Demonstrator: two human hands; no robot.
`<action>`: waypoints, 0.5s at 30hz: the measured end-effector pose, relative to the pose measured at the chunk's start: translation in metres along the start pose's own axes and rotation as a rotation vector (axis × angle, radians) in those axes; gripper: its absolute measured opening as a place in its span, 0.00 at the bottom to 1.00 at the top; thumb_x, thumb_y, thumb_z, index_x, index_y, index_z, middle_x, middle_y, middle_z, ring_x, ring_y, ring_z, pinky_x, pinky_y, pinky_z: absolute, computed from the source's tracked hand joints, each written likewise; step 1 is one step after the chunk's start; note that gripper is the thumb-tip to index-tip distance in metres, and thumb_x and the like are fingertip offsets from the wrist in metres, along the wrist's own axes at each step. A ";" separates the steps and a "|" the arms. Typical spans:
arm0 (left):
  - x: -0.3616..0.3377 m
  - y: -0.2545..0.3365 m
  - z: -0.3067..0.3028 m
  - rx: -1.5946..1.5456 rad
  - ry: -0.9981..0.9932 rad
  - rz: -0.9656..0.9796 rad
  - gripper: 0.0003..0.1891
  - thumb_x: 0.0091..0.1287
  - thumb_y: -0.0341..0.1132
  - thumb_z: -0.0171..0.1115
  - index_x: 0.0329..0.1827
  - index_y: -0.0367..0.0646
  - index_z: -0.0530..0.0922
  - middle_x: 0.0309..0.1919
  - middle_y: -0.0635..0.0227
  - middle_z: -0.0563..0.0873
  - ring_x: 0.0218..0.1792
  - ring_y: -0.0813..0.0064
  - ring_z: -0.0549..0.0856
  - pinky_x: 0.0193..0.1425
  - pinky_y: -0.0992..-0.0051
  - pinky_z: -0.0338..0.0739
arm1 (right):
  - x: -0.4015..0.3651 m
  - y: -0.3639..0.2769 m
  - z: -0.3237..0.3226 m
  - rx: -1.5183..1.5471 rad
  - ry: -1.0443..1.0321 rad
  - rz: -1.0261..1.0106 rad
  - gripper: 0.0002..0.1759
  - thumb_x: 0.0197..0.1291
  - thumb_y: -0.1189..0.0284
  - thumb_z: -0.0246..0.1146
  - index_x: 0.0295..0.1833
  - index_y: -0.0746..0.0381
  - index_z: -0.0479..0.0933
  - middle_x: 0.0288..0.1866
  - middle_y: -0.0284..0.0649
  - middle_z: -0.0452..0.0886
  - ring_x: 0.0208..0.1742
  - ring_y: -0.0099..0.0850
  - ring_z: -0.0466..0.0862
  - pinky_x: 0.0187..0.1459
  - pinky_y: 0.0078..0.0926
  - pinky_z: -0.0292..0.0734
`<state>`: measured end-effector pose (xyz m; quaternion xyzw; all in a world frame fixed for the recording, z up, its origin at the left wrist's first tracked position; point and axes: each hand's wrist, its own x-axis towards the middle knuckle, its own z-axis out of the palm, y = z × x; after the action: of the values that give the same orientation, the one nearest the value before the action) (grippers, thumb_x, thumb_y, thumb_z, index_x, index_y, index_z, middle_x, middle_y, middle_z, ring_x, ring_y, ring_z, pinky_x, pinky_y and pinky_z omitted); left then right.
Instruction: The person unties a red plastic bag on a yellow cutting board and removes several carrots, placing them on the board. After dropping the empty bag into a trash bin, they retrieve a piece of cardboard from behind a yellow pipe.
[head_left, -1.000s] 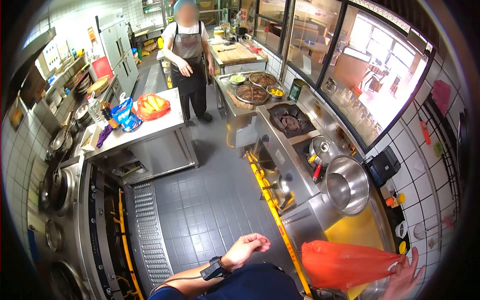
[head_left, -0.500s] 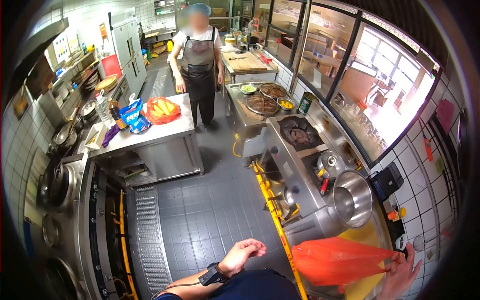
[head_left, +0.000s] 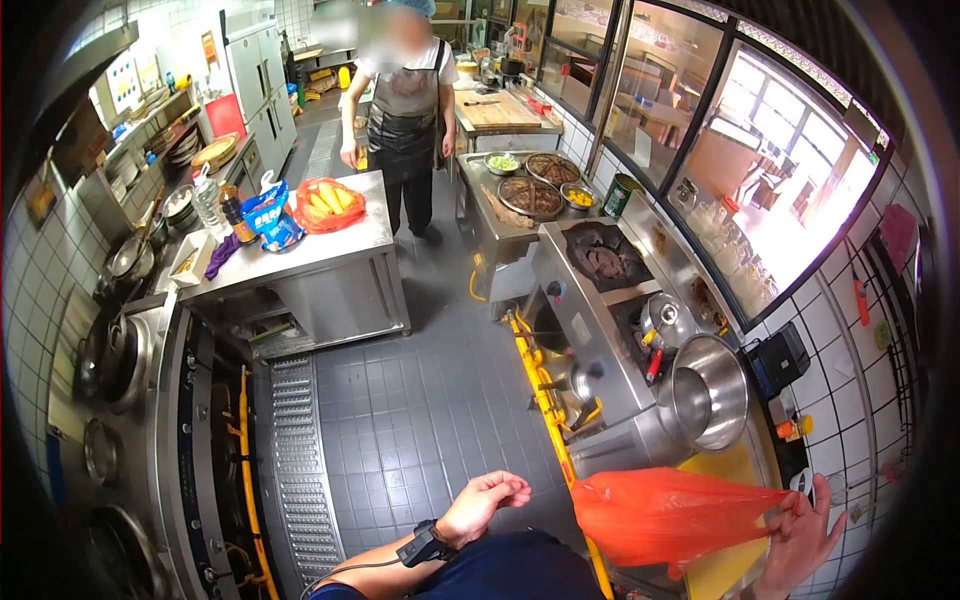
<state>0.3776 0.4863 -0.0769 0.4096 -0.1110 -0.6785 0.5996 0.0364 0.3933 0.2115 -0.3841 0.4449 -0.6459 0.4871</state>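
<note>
My right hand (head_left: pixel 803 540) grips the gathered end of a red plastic bag (head_left: pixel 670 515) at the lower right. Thumb and index finger pinch the twisted plastic while the other fingers stick out. The bag puffs out leftward over a yellow cutting board (head_left: pixel 728 480) and past the counter's edge. My left hand (head_left: pixel 487 506) hovers in front of my body above the floor, fingers curled in loosely, with nothing visible in them. A gap separates it from the bag.
Metal bowls (head_left: pixel 735 400) sit on the right counter beside the stove (head_left: pixel 605 258). A steel table (head_left: pixel 330 250) at left carries a blue packet (head_left: pixel 268 215) and a red bag of yellow produce (head_left: pixel 325 205). Behind it stands an aproned person (head_left: pixel 405 120). Yellow gas pipes (head_left: pixel 540 390) run along the stove front.
The red bag has swung slightly left, and its gathered end sits a little higher. The view has shifted slightly. Both hands keep nearly the same pose.
</note>
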 end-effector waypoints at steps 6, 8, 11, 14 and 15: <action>0.028 -0.018 0.008 0.021 0.033 -0.081 0.12 0.77 0.32 0.54 0.56 0.36 0.78 0.49 0.61 0.85 0.52 0.69 0.86 0.61 0.67 0.81 | -0.001 -0.009 -0.019 0.035 -0.025 0.024 0.39 0.76 0.46 0.47 0.77 0.64 0.55 0.48 0.56 0.79 0.36 0.35 0.84 0.33 0.26 0.84; 0.043 -0.028 0.013 -0.041 0.070 -0.184 0.14 0.76 0.34 0.57 0.61 0.39 0.75 0.54 0.62 0.83 0.54 0.69 0.83 0.60 0.64 0.82 | 0.013 -0.019 -0.058 0.244 -0.340 0.169 0.46 0.71 0.46 0.54 0.79 0.66 0.49 0.62 0.60 0.69 0.55 0.45 0.74 0.53 0.42 0.75; 0.067 -0.048 0.026 -0.035 0.064 -0.296 0.16 0.76 0.36 0.59 0.63 0.43 0.74 0.57 0.64 0.80 0.55 0.68 0.82 0.60 0.61 0.82 | 0.009 -0.017 -0.062 0.268 -0.400 0.163 0.47 0.71 0.46 0.54 0.80 0.66 0.47 0.64 0.62 0.67 0.57 0.48 0.75 0.54 0.44 0.77; 0.084 -0.063 0.059 0.080 -0.014 -0.378 0.25 0.74 0.42 0.62 0.71 0.46 0.69 0.63 0.67 0.76 0.63 0.67 0.76 0.61 0.58 0.80 | 0.017 -0.021 -0.090 0.091 -0.278 0.024 0.39 0.77 0.48 0.47 0.80 0.63 0.48 0.55 0.62 0.75 0.44 0.44 0.85 0.38 0.33 0.87; 0.088 -0.067 0.073 0.146 -0.049 -0.417 0.29 0.73 0.44 0.62 0.75 0.47 0.66 0.65 0.67 0.75 0.66 0.65 0.73 0.63 0.57 0.79 | 0.022 -0.023 -0.104 0.107 -0.420 0.030 0.40 0.77 0.48 0.47 0.81 0.62 0.46 0.58 0.64 0.73 0.49 0.47 0.85 0.42 0.37 0.87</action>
<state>0.2835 0.3985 -0.1103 0.4495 -0.0874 -0.7878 0.4119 -0.0714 0.3961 0.2023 -0.4774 0.3043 -0.5670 0.5982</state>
